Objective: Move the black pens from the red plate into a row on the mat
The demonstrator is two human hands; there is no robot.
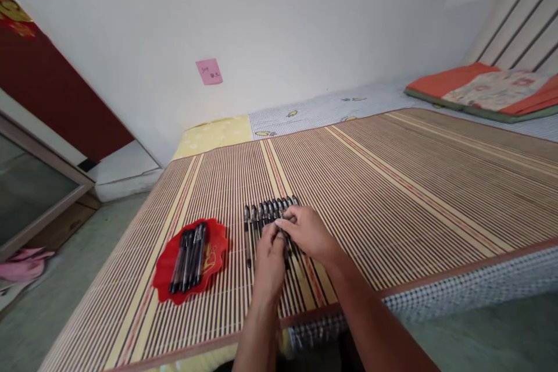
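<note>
Side by side on the bamboo mat lies a row of several black capped pens, their caps toward the wall. My left hand is over the lower part of the row, its fingers curled in. Coming from the right, my right hand meets it with thumb and fingers pinched together. The fingertips touch or nearly touch above the pens, and whatever is between them is hidden. To the left, a red scalloped plate carries several more black pens, bunched together.
The striped bamboo mat covers a bed against the white wall. A pink note is stuck on the wall. Folded orange bedding lies at the far right. Pink cloth rests low at the left.
</note>
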